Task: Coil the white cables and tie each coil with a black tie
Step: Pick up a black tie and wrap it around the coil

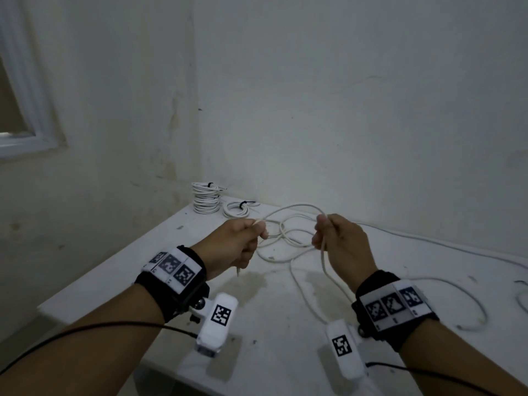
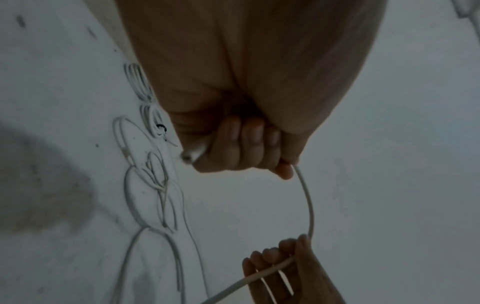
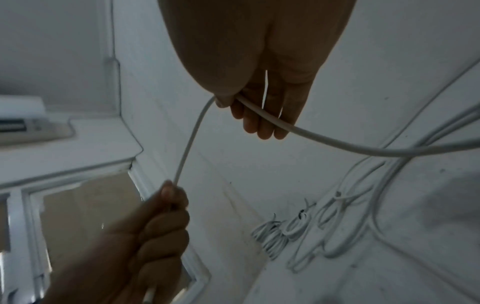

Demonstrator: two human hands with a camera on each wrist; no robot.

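A person's left hand (image 1: 237,244) and right hand (image 1: 340,244) hold a length of white cable (image 1: 291,208) above a white table (image 1: 271,324), the stretch between them arching up and away toward the wall. The left hand is fisted around the cable close to its cut end, which pokes out below the fist; the right hand pinches the cable between thumb and curled fingers, and the rest of it trails down past the wrist onto the table. Beyond the hands, loose loops of cable (image 1: 285,238) lie tangled on the tabletop, and a long run snakes off toward the right edge. In the far corner, a stack of finished coils (image 1: 205,200) stands against the wall, with a single tied coil (image 1: 237,209) just beside it, each of the two top coils showing a black tie (image 1: 243,204). By this evidence part of the job is done: this cable appears to be at its first loop, with its tie yet to come, and it is unclear how many loose cables remain.
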